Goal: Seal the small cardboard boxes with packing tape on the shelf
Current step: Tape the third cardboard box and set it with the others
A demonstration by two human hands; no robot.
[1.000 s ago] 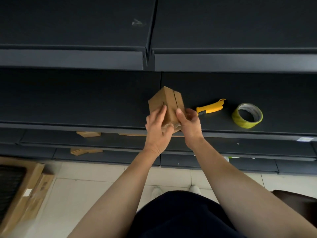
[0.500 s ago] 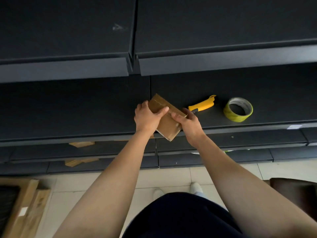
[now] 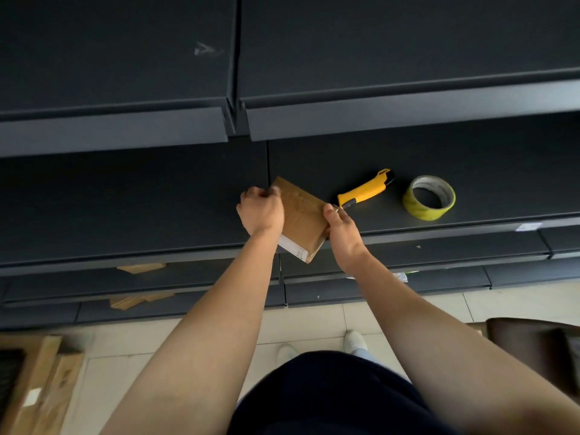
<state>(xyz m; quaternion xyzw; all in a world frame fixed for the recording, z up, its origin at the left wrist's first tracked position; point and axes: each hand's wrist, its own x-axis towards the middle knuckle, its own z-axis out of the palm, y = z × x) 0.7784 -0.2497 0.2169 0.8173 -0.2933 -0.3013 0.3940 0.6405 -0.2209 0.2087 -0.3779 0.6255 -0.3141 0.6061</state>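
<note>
Change: In the last second you have turned the small cardboard box [image 3: 301,219] from standing on end, seam toward you, to lying broad face up with one corner pointing back at you.
Meaning: This reads as positioning, not sealing. Neither hand has the tape, so the next strip is probably still to come. Whether tape already crosses the upturned face cannot be told.
Box: It is held at the front edge of the dark shelf [image 3: 125,215], its near corner overhanging. Whether it rests on the shelf cannot be told.
Left hand [image 3: 262,211]: It grips the box, fingers curled round the far left corner, knuckles toward you.
Right hand [image 3: 340,229]: It pinches the right edge of the box, thumb on top and fingers out of sight beneath.
Arms: Both reach forward and converge on the box.
Tools: The yellow utility knife [image 3: 365,191] lies just beyond your right thumb and the tape roll [image 3: 429,197] lies further right. Both are unmoved on the shelf.
</note>
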